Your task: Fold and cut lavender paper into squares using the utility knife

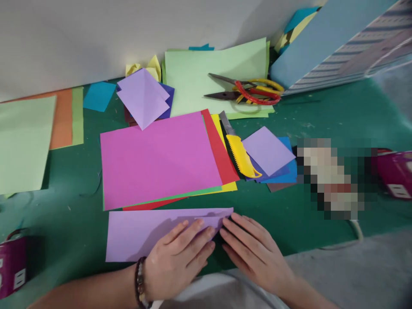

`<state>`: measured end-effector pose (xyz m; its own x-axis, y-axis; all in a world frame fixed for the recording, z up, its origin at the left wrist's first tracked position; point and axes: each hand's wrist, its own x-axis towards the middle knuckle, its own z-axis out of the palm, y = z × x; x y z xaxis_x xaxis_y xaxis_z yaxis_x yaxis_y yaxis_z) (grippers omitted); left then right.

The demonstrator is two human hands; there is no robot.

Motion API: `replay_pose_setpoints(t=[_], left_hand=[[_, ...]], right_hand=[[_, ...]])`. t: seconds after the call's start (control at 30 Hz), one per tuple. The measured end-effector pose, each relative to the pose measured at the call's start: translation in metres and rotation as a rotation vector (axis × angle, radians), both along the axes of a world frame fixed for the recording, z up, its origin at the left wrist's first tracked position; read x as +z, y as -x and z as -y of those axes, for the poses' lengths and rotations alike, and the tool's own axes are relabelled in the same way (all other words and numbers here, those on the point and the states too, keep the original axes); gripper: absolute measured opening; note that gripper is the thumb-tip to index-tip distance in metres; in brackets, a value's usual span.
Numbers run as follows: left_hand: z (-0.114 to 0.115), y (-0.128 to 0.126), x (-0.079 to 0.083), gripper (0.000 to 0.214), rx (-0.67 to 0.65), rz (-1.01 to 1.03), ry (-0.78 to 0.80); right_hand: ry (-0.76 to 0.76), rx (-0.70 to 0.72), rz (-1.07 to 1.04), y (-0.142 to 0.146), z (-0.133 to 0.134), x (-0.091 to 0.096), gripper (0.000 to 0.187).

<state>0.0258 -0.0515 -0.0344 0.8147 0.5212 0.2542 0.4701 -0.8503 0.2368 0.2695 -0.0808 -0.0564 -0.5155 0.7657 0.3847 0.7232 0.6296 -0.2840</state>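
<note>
A sheet of light purple paper [128, 236] lies lengthwise at the front of the table, its right end folded over into a slanted corner. My left hand [180, 257], with a beaded bracelet on the wrist, rests on the folded part, fingers stretched out and slightly spread. At the right end, the fingertips of my right hand [251, 244] touch the folded corner, its fingers straight and side by side. Both thumbs are mostly hidden. Just beyond the sheet is a stack topped by magenta paper [161, 163], with red, yellow and green edges showing.
A yellow-handled cutter [240, 156] lies right of the stack, touching purple squares [268, 150]. Scissors [247, 90] rest on pale green sheets [193, 81] at the back. Folded purple paper [143, 98] sits behind the stack. A blue box [309, 47] stands back right; a pixelated object [331, 178] lies right.
</note>
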Motion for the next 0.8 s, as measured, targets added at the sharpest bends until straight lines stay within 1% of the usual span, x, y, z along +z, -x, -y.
replay_pose_setpoints(t=[0.1,0.2,0.3,0.53,0.8], left_hand=[[-0.0009,-0.0007,-0.0014,0.036,-0.049,-0.034,0.024],[-0.0022,-0.0007,-0.0009,0.037,-0.021,-0.047,0.091],[-0.0035,-0.0001,0.0014,0.039,0.003,-0.028,0.14],[-0.0027,0.0002,0.0042,0.04,0.049,-0.03,0.121],[-0.0078,-0.0006,0.0075,0.038,0.032,-0.051,0.138]], right_hand=[[0.008,0.053,0.025,0.0,0.0005,0.0017,0.038],[0.027,0.051,0.048,-0.0002,0.0005,0.0044,0.038],[0.011,0.044,0.034,-0.0014,0.0003,0.0058,0.037],[0.072,0.076,0.085,-0.0008,-0.002,0.0021,0.039],[0.119,0.095,0.138,0.0021,-0.0072,0.0028,0.043]])
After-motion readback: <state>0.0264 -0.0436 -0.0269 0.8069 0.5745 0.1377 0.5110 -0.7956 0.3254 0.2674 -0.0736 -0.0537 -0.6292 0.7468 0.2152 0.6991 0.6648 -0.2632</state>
